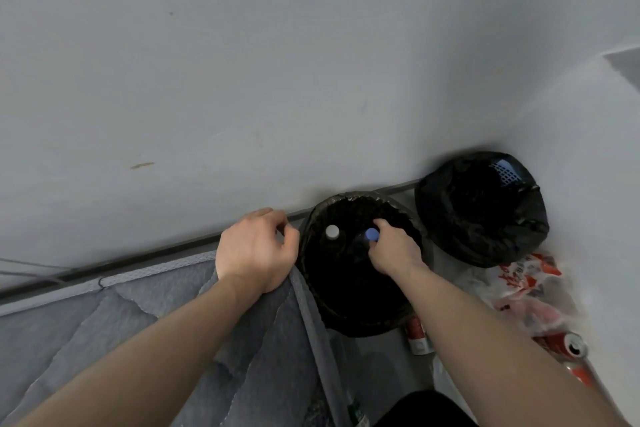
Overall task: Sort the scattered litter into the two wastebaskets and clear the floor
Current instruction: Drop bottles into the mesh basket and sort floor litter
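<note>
The right hand [391,250] pinches the blue cap [372,234] of a bottle over the near wastebasket [346,315], while the left hand [256,250] curls loosely, its grip holding nothing.

Both bare arms reach forward.
Left hand [254,248] hangs with fingers [282,224] loosely curled; right hand [393,248] pinches something with its fingers.

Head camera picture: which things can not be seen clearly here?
- Bottle under the blue cap: body lost in the dark near wastebasket, right hand covers it.
- Far wastebasket: contents hidden in its black liner.
- Left hand: fingertips curled out of sight.
- Green bottle: cut off by the bottom edge.
</note>
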Action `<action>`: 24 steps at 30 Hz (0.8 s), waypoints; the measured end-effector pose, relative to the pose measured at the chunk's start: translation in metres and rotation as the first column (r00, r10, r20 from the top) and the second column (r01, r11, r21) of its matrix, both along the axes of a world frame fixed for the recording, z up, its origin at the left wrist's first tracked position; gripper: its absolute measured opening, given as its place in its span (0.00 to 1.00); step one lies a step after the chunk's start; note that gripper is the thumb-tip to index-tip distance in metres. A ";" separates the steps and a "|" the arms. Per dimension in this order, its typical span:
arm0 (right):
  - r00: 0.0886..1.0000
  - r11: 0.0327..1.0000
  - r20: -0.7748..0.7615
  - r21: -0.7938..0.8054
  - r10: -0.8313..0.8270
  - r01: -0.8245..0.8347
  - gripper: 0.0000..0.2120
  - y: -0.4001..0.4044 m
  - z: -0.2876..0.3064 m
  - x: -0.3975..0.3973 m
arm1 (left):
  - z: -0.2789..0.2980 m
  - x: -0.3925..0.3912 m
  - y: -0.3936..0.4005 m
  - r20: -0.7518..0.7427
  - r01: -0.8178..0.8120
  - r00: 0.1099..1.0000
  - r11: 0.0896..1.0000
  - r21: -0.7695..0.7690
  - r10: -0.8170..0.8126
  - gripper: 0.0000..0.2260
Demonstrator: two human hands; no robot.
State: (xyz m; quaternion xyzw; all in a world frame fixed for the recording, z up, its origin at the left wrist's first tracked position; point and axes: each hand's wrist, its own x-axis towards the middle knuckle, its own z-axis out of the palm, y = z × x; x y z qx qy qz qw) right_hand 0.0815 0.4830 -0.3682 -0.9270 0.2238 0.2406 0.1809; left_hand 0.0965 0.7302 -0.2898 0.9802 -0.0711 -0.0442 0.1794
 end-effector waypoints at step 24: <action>0.857 0.916 0.327 0.196 -0.398 0.350 0.23 -0.117 0.189 -0.342 | 0.051 -0.135 -0.079 0.100 0.542 0.836 0.841 0.010 -0.540 0.08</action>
